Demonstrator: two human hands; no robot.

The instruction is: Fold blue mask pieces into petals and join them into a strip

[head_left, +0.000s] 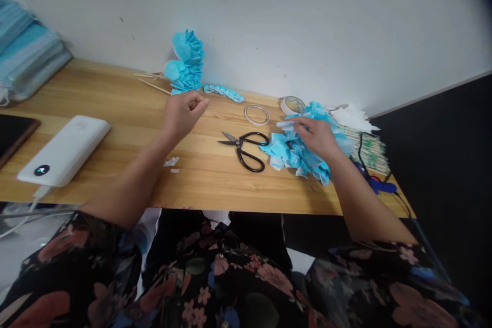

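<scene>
My left hand (183,113) hovers over the wooden table (115,164), its fingers curled into a loose pinch just in front of a blue paper flower (186,63) on thin wooden sticks; nothing shows between the fingers. My right hand (317,136) rests on a heap of light blue paper pieces (286,151) and its fingertips pinch a pale blue piece (286,124) at the top of the heap. Black scissors (246,147) lie shut between the two hands.
Two tape rolls (257,114) lie behind the scissors, with a folded blue strip (223,92) beside the flower. A white power bank (63,149) and a dark phone (13,133) sit left. Stacked blue packs (26,56) fill the far left corner. A blue glue gun (374,182) and sticks lie right.
</scene>
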